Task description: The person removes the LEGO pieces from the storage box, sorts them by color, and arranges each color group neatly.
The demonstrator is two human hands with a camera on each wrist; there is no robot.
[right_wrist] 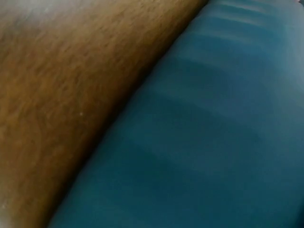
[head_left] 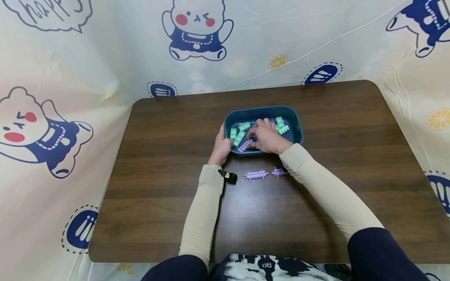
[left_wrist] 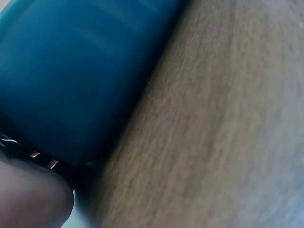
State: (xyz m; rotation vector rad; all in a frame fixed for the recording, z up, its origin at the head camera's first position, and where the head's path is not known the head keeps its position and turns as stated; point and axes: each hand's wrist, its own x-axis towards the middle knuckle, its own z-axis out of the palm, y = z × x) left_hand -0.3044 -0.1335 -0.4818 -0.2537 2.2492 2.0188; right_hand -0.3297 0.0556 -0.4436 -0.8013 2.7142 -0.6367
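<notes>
A teal plastic bin [head_left: 264, 110] stands on the table with green building bricks [head_left: 239, 138] and purple building bricks [head_left: 245, 145] inside. My left hand [head_left: 222, 147] grips its left end, with the thumb over the near left corner. In the left wrist view a blurred finger or thumb [left_wrist: 33, 197] is close to the bin's outer wall [left_wrist: 80, 71]. Inside the bin, my right hand [head_left: 268, 138] reaches down among the bricks with bent fingers. Its thumb is beside a purple brick; whether it pinches one is hidden. The right wrist view shows only bin wall [right_wrist: 190, 142] and table.
Two purple brick pieces with small side prongs lie in front of the bin: a longer one [head_left: 256, 175] and one [head_left: 278, 171] partly covered by the right sleeve. A black wrist device [head_left: 230, 178] sits at the left cuff. Printed cloth [head_left: 123, 47] hangs behind the brown table [head_left: 158, 203].
</notes>
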